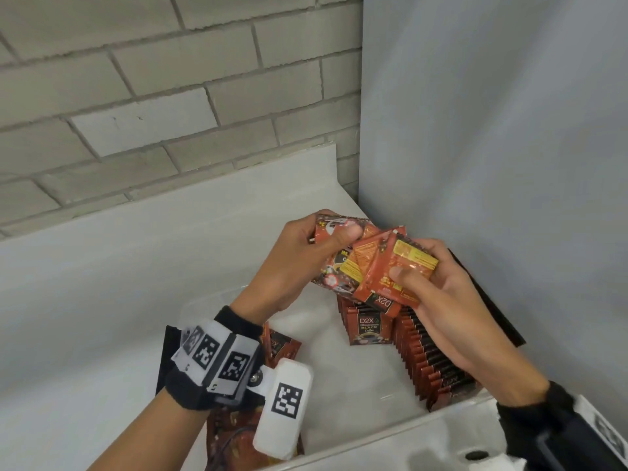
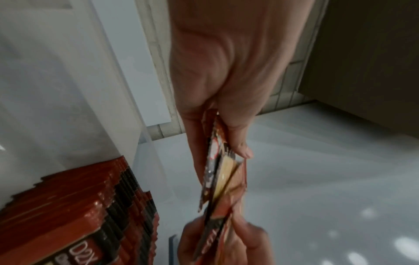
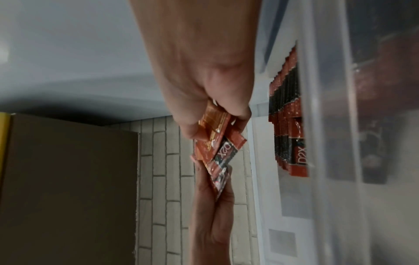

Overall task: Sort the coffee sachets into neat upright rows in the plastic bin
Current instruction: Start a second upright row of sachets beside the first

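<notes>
1. while both hands are raised above the plastic bin (image 1: pixel 217 297), a fanned bunch of coffee sachets (image 1: pixel 370 266) is shared between them in the head view.
2. the left hand (image 1: pixel 292 263) is closed on the far end of the bunch, its thumb laid across the top sachet; the right hand (image 1: pixel 438 300) is closed on the near end, thumb pressed on an orange back panel with a yellow label.
3. only from the head view can the fan be read face-on: some sachets show the dark printed front, others the orange back (one "d2x" logo is seen upside down).
4. from the left wrist camera the same bunch (image 2: pixel 222 181) is seen edge-on, pinched between thumb and fingers of the left hand (image 2: pixel 222 71), with the right hand (image 2: pixel 226 242) at the lower end.
5. from the right wrist camera the right hand (image 3: pixel 204 75) is shown clamped on the bunch (image 3: pixel 217 148), and the clear bin wall (image 3: pixel 328 125) is seen from the side.
6. inside the bin, upright rows of sachets (image 1: pixel 424 355) stand packed along the right side; loose sachets (image 1: pixel 282 345) lie at the left, partly hidden by the wrist camera.
</notes>
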A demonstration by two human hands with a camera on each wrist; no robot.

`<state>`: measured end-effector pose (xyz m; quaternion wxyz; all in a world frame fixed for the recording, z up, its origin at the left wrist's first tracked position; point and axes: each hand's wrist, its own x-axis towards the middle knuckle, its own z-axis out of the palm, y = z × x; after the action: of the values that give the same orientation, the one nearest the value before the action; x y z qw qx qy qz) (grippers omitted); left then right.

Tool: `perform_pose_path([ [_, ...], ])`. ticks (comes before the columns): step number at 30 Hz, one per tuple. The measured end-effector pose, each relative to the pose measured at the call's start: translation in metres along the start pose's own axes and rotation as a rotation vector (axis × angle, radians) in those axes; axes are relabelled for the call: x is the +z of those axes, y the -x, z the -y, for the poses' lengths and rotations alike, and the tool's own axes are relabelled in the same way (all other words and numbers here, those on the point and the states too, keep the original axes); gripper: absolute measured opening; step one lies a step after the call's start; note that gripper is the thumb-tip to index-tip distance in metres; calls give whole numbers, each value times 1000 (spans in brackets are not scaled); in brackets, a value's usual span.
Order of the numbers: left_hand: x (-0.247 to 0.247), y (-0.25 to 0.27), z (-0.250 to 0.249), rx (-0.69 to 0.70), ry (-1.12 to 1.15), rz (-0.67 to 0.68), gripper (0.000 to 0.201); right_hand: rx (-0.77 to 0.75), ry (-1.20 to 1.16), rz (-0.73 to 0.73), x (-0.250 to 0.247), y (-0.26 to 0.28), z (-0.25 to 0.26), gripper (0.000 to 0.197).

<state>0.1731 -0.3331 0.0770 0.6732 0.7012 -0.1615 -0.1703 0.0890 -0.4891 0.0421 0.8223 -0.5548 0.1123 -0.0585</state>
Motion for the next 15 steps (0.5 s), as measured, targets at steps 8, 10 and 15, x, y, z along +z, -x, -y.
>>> perform_pose_path([
  [8, 24, -5, -1, -133, -128, 79, 27, 131, -144, 101, -2, 0, 6, 42],
  [10, 27, -5, 0, -193, -119, 122, 35, 144, -132, 110, -2, 0, 7, 41],
  [15, 25, -3, -2, -352, 54, 293, 64, 135, -107, 95, -4, -2, 4, 45],
])
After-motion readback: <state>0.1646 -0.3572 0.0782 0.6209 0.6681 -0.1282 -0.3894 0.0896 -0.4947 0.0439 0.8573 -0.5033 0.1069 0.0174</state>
